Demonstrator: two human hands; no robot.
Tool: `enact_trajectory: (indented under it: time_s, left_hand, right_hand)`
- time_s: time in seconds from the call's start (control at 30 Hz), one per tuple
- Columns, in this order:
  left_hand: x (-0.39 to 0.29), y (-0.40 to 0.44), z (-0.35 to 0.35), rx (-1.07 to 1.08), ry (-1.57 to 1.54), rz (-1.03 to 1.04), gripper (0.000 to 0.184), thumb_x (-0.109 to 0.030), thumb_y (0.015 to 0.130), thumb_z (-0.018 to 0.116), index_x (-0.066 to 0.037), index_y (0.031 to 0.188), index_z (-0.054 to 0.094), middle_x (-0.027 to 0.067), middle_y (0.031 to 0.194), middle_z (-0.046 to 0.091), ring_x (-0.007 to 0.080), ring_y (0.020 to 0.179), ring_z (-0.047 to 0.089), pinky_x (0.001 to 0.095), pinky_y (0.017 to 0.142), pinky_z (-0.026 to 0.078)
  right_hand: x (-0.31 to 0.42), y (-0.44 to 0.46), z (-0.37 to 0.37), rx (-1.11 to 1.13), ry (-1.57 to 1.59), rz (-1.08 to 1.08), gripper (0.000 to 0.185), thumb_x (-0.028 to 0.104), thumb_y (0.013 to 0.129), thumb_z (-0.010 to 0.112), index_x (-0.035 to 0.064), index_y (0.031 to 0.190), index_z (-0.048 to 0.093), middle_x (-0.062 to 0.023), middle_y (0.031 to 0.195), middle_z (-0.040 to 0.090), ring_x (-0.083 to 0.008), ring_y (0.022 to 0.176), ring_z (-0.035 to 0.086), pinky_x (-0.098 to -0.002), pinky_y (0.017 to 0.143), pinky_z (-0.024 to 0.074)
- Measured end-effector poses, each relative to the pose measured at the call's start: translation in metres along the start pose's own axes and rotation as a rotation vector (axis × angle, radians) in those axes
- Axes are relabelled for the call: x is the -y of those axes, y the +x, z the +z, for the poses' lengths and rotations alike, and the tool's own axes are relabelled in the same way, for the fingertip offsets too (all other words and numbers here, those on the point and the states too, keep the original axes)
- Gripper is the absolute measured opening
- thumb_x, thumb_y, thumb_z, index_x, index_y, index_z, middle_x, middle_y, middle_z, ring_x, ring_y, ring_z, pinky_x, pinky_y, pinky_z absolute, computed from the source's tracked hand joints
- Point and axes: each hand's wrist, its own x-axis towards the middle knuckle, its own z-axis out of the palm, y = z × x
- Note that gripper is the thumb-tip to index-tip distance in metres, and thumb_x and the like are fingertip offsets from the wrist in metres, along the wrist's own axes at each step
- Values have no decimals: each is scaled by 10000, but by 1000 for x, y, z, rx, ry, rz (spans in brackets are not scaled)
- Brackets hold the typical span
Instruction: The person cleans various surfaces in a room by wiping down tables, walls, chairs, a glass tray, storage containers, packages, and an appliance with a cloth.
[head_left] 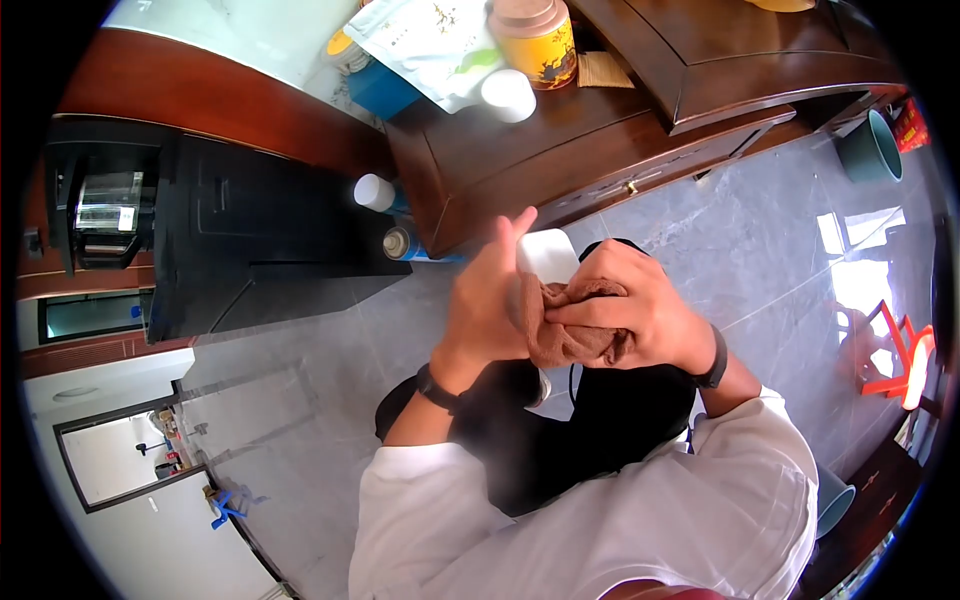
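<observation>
A white, smooth object with rounded corners (pixel 548 254) is held up in front of my lap; its lower part is covered, and its kind cannot be made out. My left hand (pixel 482 305) grips it from the left side, one finger sticking up past its edge. Bunched in my right hand (pixel 645 305) is a brown cloth (pixel 575 335), which presses against the object's lower part. The cloth also touches my left palm. Both wrists wear dark bands.
Ahead stands a dark wooden cabinet (pixel 560 145) with a white-lidded jar (pixel 508 95), a yellow canister (pixel 535 45) and a pouch (pixel 430 45) on top. Spray cans (pixel 398 243) stand by its left corner. A bin (pixel 870 148) and red stool (pixel 890 355) are at right.
</observation>
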Motion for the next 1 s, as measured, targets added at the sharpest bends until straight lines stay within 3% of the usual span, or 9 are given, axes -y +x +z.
enact_trajectory:
  time_s: [0.3, 0.4, 0.43, 0.53, 0.6, 0.7, 0.83, 0.9, 1.0]
  left_hand:
    - [-5, 8, -7, 29, -112, 150, 1242, -314, 610, 914, -22, 1593, 215, 321, 1438, 507, 429, 1046, 637, 417, 928, 520]
    - [-16, 2, -2, 100, -129, 139, 1252, -336, 629, 921, -25, 1600, 194, 320, 1467, 474, 427, 1116, 620, 437, 975, 498]
    - [-17, -3, 1, 124, -200, 66, 1256, -347, 652, 920, -36, 1609, 168, 337, 1479, 447, 430, 1225, 575, 444, 1036, 457]
    - [-14, 1, 10, 2, -349, 84, 1269, -362, 666, 913, -26, 1613, 137, 355, 1480, 432, 435, 1320, 512, 449, 1075, 423]
    - [-17, 3, 14, -42, -484, 71, 1173, -432, 725, 853, 7, 1593, 197, 358, 1491, 416, 435, 1364, 469, 462, 1097, 396]
    - [-19, 7, 8, -4, -509, 43, 1027, -484, 804, 765, 20, 1561, 287, 335, 1502, 419, 417, 1367, 472, 471, 1111, 380]
    - [-28, 9, 16, -198, -615, -147, 910, -527, 903, 665, 13, 1545, 310, 283, 1524, 418, 372, 1349, 493, 461, 1106, 409]
    - [-26, 12, 11, -177, -726, -232, 858, -584, 967, 526, -28, 1569, 271, 271, 1549, 386, 369, 1385, 453, 473, 1135, 384]
    - [-28, 21, 7, -198, -671, -232, 712, -524, 1080, 309, -96, 1616, 119, 213, 1591, 349, 372, 1391, 454, 467, 1138, 391]
  right_hand:
    - [-14, 4, -5, -86, 54, 45, 383, 184, 667, 872, 85, 1018, 756, -85, 951, 631, -270, 854, 605, -378, 747, 508]
    - [-21, 4, -12, -88, 64, 240, 399, 166, 702, 859, 47, 1064, 740, -136, 1028, 624, -286, 921, 610, -365, 818, 502]
    - [-26, 6, -11, -112, 115, 257, 396, 165, 721, 844, 25, 1072, 726, -132, 1026, 618, -276, 932, 611, -362, 828, 499]
    - [-39, 7, -7, -235, 337, 300, 359, 130, 749, 839, -9, 1046, 693, -103, 998, 604, -222, 920, 609, -326, 797, 500]
    - [-39, 8, -3, -326, 637, 430, 319, 94, 833, 797, -33, 1092, 657, -60, 1012, 626, -128, 948, 601, -279, 815, 490]
    - [-36, 17, -4, -290, 960, 578, 343, 181, 931, 715, -28, 1187, 625, -41, 1077, 661, -97, 971, 606, -263, 842, 497]
    - [-27, 29, 12, -384, 1113, 660, 397, 276, 981, 652, -25, 1237, 607, -37, 1093, 672, -89, 970, 612, -254, 856, 502]
    - [-24, 31, 16, -479, 1097, 709, 404, 289, 994, 633, -25, 1247, 596, -34, 1076, 672, -87, 958, 616, -255, 848, 507]
    - [-26, 26, 16, -572, 1100, 801, 354, 265, 1013, 609, -12, 1233, 597, -38, 1085, 673, -102, 954, 634, -263, 831, 518]
